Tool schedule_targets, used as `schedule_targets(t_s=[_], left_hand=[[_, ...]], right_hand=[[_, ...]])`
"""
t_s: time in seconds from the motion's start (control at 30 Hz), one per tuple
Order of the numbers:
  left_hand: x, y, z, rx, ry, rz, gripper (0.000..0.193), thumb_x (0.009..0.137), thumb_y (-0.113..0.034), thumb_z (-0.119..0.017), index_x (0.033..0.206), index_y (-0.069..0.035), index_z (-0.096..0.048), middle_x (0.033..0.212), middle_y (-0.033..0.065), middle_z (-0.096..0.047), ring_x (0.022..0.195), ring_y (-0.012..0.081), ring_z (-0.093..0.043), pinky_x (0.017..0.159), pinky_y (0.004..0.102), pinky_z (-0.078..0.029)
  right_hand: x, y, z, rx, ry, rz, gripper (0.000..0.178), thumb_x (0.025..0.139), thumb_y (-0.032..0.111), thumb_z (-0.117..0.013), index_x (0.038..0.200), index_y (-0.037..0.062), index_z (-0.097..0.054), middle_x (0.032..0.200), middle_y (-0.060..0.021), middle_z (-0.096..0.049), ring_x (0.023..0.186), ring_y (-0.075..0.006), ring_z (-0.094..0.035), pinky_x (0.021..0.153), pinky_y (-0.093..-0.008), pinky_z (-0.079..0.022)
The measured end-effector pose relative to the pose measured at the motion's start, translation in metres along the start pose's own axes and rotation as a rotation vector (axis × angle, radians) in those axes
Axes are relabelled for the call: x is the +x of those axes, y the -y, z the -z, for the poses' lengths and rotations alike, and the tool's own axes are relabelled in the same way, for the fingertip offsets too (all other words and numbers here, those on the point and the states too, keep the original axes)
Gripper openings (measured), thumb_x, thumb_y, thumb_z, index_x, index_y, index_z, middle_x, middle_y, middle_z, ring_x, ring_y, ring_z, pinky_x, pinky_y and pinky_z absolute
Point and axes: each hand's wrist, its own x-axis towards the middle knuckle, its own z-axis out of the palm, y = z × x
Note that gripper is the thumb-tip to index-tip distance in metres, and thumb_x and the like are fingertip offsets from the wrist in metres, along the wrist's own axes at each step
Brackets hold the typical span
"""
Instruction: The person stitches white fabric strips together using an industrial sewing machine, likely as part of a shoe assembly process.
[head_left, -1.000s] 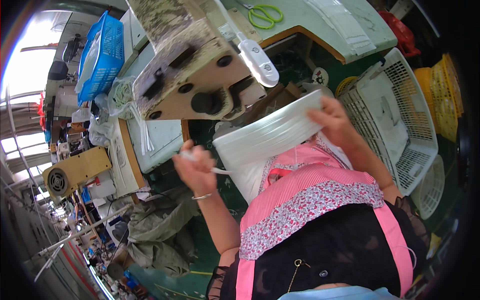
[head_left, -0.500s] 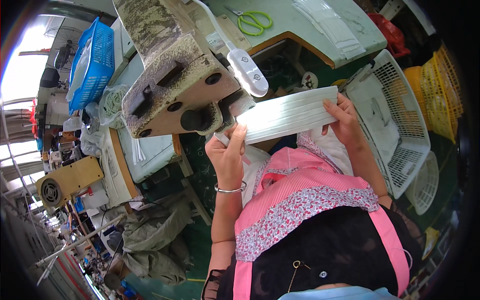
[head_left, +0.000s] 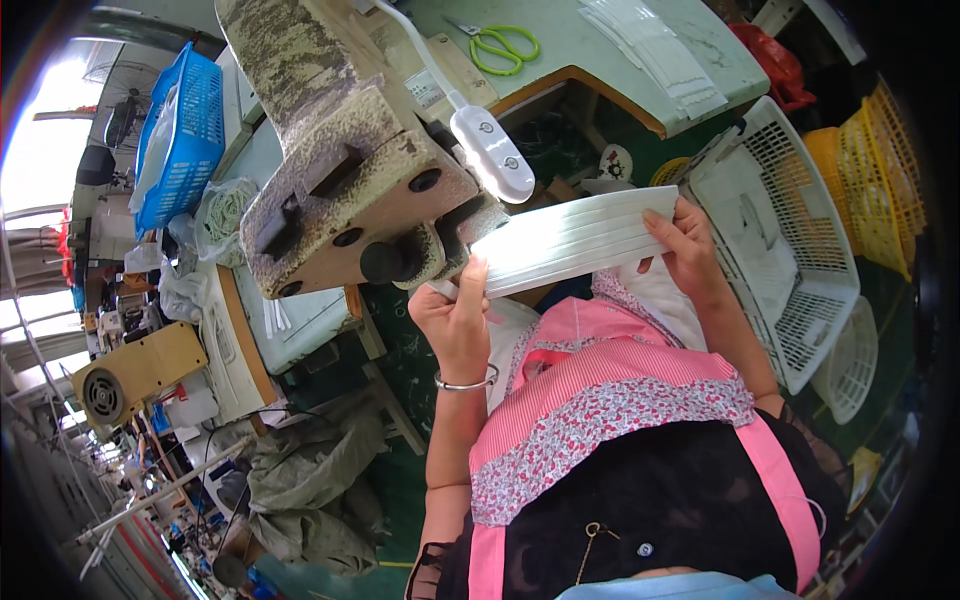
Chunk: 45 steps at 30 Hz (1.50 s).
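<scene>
A white pleated face mask [head_left: 575, 245] is stretched level between my two hands, its folds running lengthwise. My left hand [head_left: 452, 318] pinches its left end, thumb on top, right beside the worn metal machine head [head_left: 365, 190]. Part of that end and my left fingertips are hidden by the machine. At the other end my right hand [head_left: 688, 245] grips the mask with the thumb on top and fingers beneath. Light from a white lamp [head_left: 493, 155] on a bent neck makes the mask's left half glare.
Green-handled scissors [head_left: 505, 50] and a pile of white strips [head_left: 655, 55] lie on the pale table [head_left: 570, 35]. A white basket [head_left: 800, 245] stands at my right, with yellow baskets [head_left: 885, 185] beyond. A blue basket [head_left: 185, 140] sits at the far left.
The mask and my right hand have come slightly lower in the picture. Both hands keep their hold, and the view has shifted a little.
</scene>
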Motion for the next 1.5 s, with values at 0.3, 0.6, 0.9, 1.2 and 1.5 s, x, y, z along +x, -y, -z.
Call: schedule_targets(t_s=[0.3,0.6,0.9,1.2,1.5], left_hand=[[0.000,-0.003,0.002,0.093,0.008,-0.025,0.009,0.091,-0.006,-0.068,0.088,0.002,-0.067,0.063,-0.0051,-0.050,0.050,-0.0002,-0.037,0.044,0.0172,-0.025],[-0.003,-0.001,-0.004,-0.058,-0.081,0.037,0.014,0.092,-0.008,-0.068,0.082,0.001,-0.065,0.062,-0.0032,-0.053,0.051,0.0017,-0.042,0.046,0.0190,-0.030],[-0.007,0.007,-0.005,-0.178,-0.123,0.010,0.008,0.096,-0.006,-0.061,0.089,-0.001,-0.061,0.061,-0.0091,-0.040,0.048,-0.0019,-0.027,0.044,0.0183,-0.019],[-0.004,0.001,-0.010,-0.090,-0.093,-0.023,0.011,0.094,-0.006,-0.062,0.084,-0.004,-0.059,0.062,-0.0090,-0.042,0.049,-0.0016,-0.032,0.044,0.0173,-0.022],[0.004,0.010,0.017,-0.156,-0.153,-0.046,0.012,0.091,-0.006,-0.064,0.080,-0.005,-0.060,0.063,-0.0080,-0.044,0.052,-0.0007,-0.035,0.046,0.0172,-0.025]], right_hand=[[-0.014,-0.020,-0.007,0.086,-0.020,-0.027,0.023,0.099,0.014,-0.057,0.115,-0.0016,-0.060,0.097,-0.0124,-0.071,0.079,-0.0175,-0.070,0.058,-0.0287,-0.058],[0.013,0.016,-0.019,0.068,-0.029,0.014,0.027,0.095,0.016,-0.060,0.114,-0.0032,-0.061,0.094,-0.0128,-0.071,0.071,-0.0141,-0.069,0.055,-0.0269,-0.057],[0.028,0.048,-0.037,-0.092,-0.007,0.039,0.026,0.094,0.017,-0.062,0.110,-0.0031,-0.064,0.090,-0.0107,-0.071,0.070,-0.0118,-0.069,0.053,-0.0249,-0.056],[0.043,0.056,-0.033,-0.106,0.048,0.062,0.025,0.094,0.017,-0.062,0.109,-0.0029,-0.065,0.087,-0.0094,-0.071,0.068,-0.0107,-0.068,0.052,-0.0236,-0.055],[0.027,0.053,-0.054,-0.090,0.076,0.031,0.023,0.095,0.014,-0.061,0.109,-0.0033,-0.064,0.089,-0.0082,-0.071,0.069,-0.0086,-0.067,0.053,-0.0225,-0.055]])
